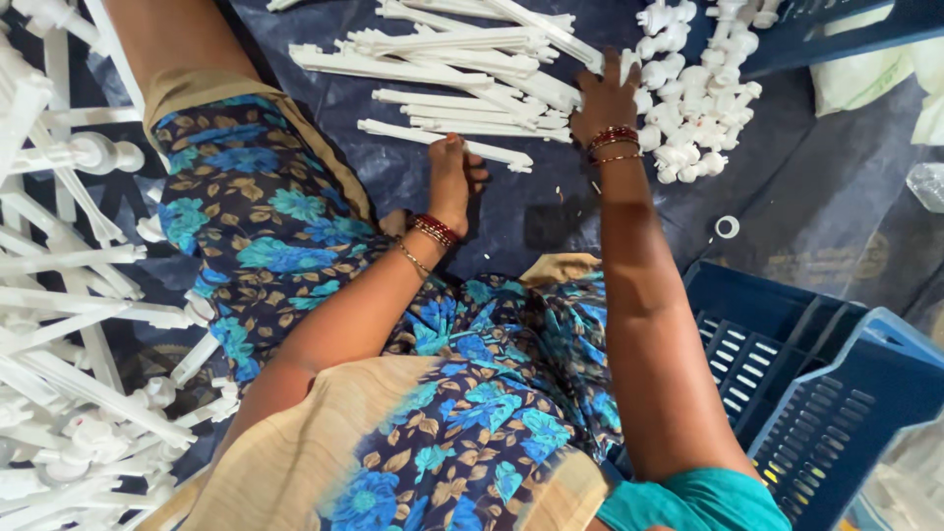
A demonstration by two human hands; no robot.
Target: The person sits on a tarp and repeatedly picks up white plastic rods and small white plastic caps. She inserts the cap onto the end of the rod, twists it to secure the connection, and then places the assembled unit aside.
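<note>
Closest in, at 6 o'clock: a lap in a blue flowered dress (295,226), down on a dark sheet (816,197) spread over the floor. Off at 4 o'clock, a blue crate (787,374) with slotted sides. Out at 9 o'clock, a big heap of white frames (69,295).

Next, the left hand (454,182), reached out toward 12 o'clock and kept low on the sheet. Fingers bent down at the tips, right up against the nearest stick (492,149). Could not tell if gripped or only touched. Lay just past the fingertips, that stick, with its long side running almost from 9 o'clock to 3 o'clock, so crosswise to the hand. Most of its length stuck out toward 3 o'clock.

A bit farther, at 1 o'clock from the left hand: the right hand (602,98), with red bangles at the wrist. Fingers spread wide and laid flat on top of the pile of white sticks (462,69). Nothing held that could be seen. Sat nearer to the pile than the left hand did.

Stretched away from the right hand toward 9 o'clock, that pile, with the sticks all pointing nearly the same way as the nearest one.

Just at 3 o'clock from the right hand: a heap of small white knobs (693,118). Alone on the sheet at 4 o'clock from it, a little white ring (727,227).
</note>
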